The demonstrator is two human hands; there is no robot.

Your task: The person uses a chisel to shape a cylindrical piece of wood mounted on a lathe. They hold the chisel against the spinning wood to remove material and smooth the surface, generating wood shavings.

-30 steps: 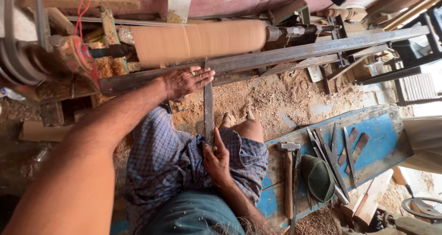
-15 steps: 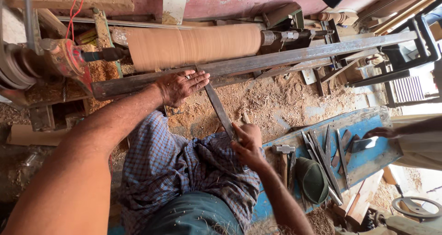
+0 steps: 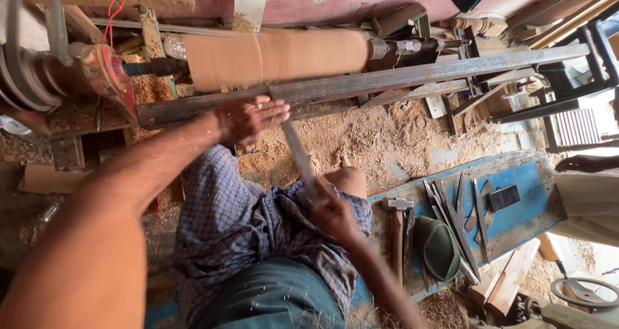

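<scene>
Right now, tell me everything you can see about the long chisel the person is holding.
The long chisel is a slim, flat, grey metal blade, motion-blurred, slanting from the lap up toward the metal tool rest. Its tip lies under the left hand, which presses it at the rest beside the tan wooden cylinder on the lathe. The right hand grips its lower end; the handle is hidden.

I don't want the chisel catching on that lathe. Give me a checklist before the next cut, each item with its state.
1. Left hand on the rest bar, steadying the chisel: ok.
2. Right hand grips the chisel's lower end: ok.
3. Chisel tip meets the wood cylinder: cannot tell, hidden by the bar.
4. Cylinder held at both ends: ok.
5. Spare tools lie aside on the blue board: ok.
</scene>
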